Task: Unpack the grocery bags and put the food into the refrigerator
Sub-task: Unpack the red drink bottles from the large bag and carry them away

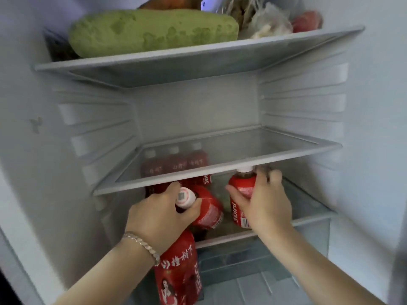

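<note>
Reaching into the fridge [374,106] and under the middle shelf [220,170], both grips are seen among red juice bottles at the lower shelf [308,216]. The left grip [163,219] is curled round the neck of a tilted bottle [207,210]. Thumb and fingers are closed just below its white cap, which is turned toward the camera, and the body is leaned away to the right.

Over on the other side, the right grip [266,205] is wrapped round an upright bottle [241,190], with the thumb on the left of the label and the fingers round the right shoulder. Its white cap is tucked just under the middle shelf's front edge. Whether its base is set down on the lower shelf cannot be told. The two held bottles are kept near each other, with a narrow gap between.

At the back left, three bottles [176,166] are lined up side by side, seen blurred through the glass of the middle shelf. A low bottle [178,274] is seen under the left wrist, label outward, with its top hidden behind the wrist. What it stands on cannot be told. A bracelet [143,243] is worn on that wrist.

On the top shelf [198,56], a big green gourd [152,31] is laid lengthwise. A white bag [271,25] and something red [308,20] are set to its right.
</note>
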{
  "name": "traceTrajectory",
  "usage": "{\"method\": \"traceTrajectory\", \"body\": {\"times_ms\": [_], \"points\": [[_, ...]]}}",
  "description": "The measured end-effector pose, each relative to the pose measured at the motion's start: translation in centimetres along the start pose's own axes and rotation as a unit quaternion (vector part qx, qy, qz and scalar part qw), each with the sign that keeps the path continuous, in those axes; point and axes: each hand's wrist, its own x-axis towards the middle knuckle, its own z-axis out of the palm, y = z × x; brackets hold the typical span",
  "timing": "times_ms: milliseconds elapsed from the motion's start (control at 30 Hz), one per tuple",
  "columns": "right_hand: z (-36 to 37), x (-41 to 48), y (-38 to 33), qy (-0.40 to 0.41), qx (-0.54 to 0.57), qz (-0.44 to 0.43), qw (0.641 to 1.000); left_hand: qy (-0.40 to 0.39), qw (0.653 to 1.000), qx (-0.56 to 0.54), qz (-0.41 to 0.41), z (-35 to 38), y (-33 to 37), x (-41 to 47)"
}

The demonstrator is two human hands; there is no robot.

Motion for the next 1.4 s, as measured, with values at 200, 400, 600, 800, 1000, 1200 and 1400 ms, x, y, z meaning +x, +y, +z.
{"method": "traceTrajectory", "body": {"times_ms": [200,400,600,800,1000,1200,1400], "points": [[4.5,3.1,0.6,-0.147,0.015,0.092,0.985,-0.017,1.000,0.006,0.002,1.2,-0.3,0.3],[8.1,8.6,-0.4,-0.218,0.057,0.081,0.971,-0.017,0.999,-0.014,-0.038,0.9,-0.1,0.3],[6.7,7.2,-1.0,-0.329,0.134,0.006,0.935,-0.007,0.999,0.001,-0.051,0.6,0.6,0.0],[2.1,3.7,-0.8,-0.472,0.253,-0.191,0.823,0.000,0.999,0.017,-0.034,-0.4,1.5,0.1],[1.3,0.1,-1.0,-0.277,0.302,-0.220,0.885,0.030,0.998,0.041,0.030,-1.5,2.9,-0.2],[0.7,-1.5,0.5,-0.255,0.385,-0.106,0.881,0.216,0.974,0.038,0.058,-1.8,1.3,0.5],[0.0,-1.9,0.7,-0.252,0.354,-0.087,0.896,0.288,0.957,0.038,0.027,-0.1,1.2,0.2]]}}
